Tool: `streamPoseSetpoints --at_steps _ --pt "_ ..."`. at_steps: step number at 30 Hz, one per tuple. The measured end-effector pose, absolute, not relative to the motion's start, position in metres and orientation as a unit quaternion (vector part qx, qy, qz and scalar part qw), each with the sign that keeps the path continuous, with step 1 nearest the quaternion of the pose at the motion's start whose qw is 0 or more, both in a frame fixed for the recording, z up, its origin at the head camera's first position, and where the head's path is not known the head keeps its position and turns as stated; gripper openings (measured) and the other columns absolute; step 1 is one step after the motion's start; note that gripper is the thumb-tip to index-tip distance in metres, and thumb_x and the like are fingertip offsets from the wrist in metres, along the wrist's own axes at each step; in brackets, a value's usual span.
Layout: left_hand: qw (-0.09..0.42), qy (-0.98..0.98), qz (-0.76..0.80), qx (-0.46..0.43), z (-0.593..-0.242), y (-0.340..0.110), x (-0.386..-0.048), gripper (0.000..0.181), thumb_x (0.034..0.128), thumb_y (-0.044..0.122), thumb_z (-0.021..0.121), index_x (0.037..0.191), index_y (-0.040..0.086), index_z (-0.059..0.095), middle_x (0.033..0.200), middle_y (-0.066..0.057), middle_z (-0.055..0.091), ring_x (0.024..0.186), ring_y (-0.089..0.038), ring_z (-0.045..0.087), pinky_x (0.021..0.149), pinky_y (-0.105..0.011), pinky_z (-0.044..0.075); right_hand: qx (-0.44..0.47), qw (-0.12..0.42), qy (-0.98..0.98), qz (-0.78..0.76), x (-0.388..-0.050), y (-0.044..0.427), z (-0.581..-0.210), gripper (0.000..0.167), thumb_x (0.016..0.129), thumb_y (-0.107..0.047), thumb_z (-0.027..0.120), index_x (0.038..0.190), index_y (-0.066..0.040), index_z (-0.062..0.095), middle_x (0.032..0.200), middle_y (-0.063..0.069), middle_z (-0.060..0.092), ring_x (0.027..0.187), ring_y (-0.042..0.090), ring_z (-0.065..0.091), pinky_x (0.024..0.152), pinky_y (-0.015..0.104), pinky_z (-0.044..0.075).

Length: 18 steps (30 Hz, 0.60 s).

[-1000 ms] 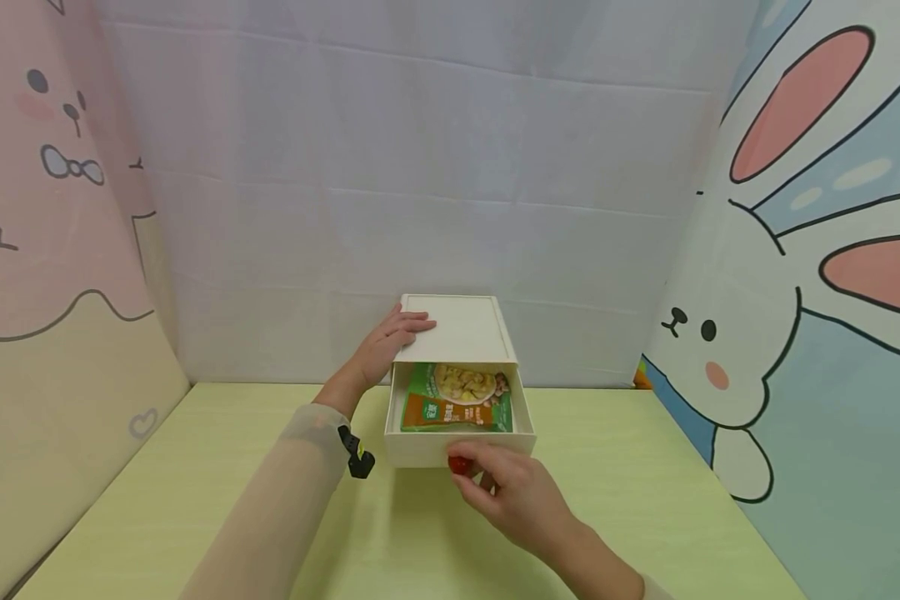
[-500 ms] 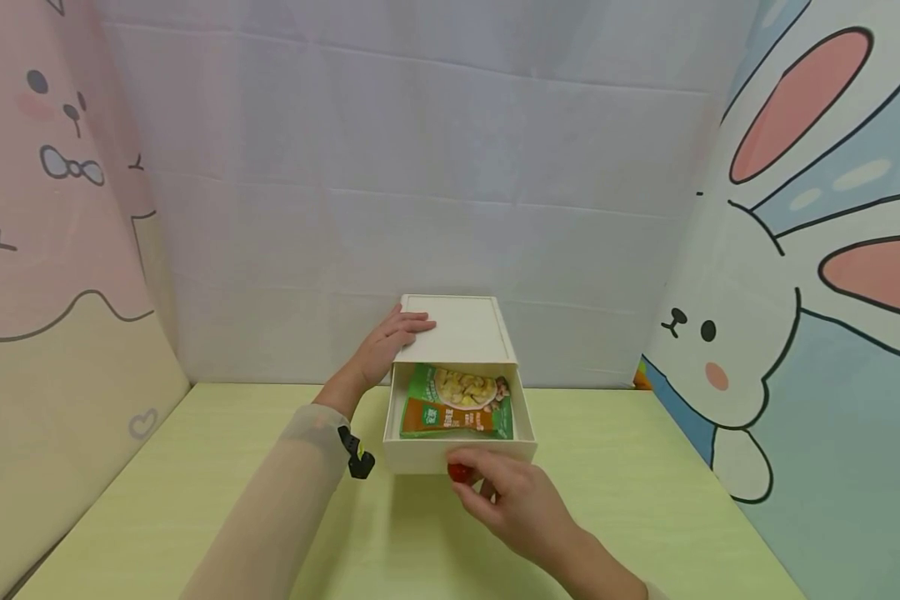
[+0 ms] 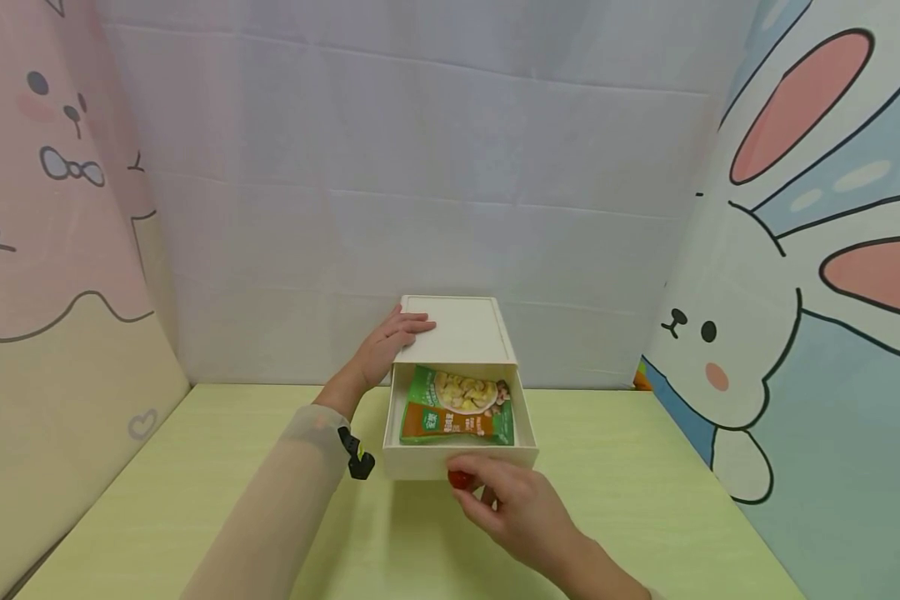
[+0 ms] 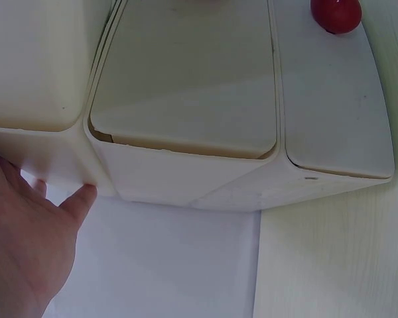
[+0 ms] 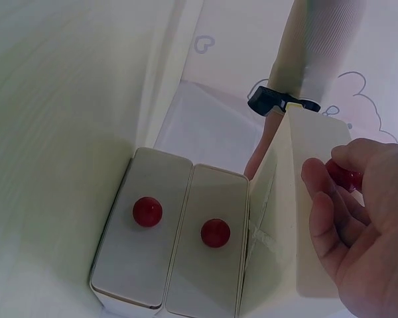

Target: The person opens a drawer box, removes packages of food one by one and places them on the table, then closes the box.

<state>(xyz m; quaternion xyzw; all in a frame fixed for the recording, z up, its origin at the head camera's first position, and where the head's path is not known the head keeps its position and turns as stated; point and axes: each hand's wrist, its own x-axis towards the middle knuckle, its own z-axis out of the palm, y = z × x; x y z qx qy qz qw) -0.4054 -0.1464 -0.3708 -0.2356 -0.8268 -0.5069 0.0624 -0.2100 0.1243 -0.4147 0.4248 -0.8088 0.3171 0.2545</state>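
Pale green table (image 3: pixel 615 467); a white drawer unit (image 3: pixel 461 329) stands on it.

Food packet (image 3: pixel 457 405): white lettering (image 3: pixel 453 422) on orange band, small green logo (image 3: pixel 431 419); too small to read.

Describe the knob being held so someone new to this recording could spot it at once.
On the table stands a white cabinet with its top drawer pulled out. The round red knob is on that drawer's front, in the grip of the right hand. The middle knob and bottom knob look alike but sit untouched on closed drawers.
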Motion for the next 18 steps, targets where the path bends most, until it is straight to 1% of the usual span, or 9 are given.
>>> streamPoseSetpoints --at_steps 6,18 --pt "0.066 -0.826 -0.505 -0.24 -0.3711 -0.147 -0.4055 0.049 0.115 0.025 0.038 0.153 0.01 0.066 0.175 -0.009 0.044 0.175 -0.03 -0.003 0.138 -0.065 -0.002 0.428 0.259 -0.807 0.314 -0.208 0.1246 -0.4149 0.035 0.092 -0.001 0.084 0.123 -0.014 0.075 0.102 -0.007 0.08 0.082 -0.004 0.069 0.067 0.007 0.053" --pt "0.062 -0.825 -0.51 -0.234 -0.37 -0.1465 -0.4036 0.049 0.1145 0.025 0.039 0.153 0.01 0.066 0.175 -0.009 0.044 0.175 -0.029 -0.004 0.138 -0.066 -0.002 0.428 0.258 -0.809 0.311 -0.2051 0.1264 -0.4152 0.037 0.093 -0.002 0.084 0.126 -0.017 0.074 0.103 -0.007 0.08 0.083 -0.003 0.07 0.065 0.01 0.055"
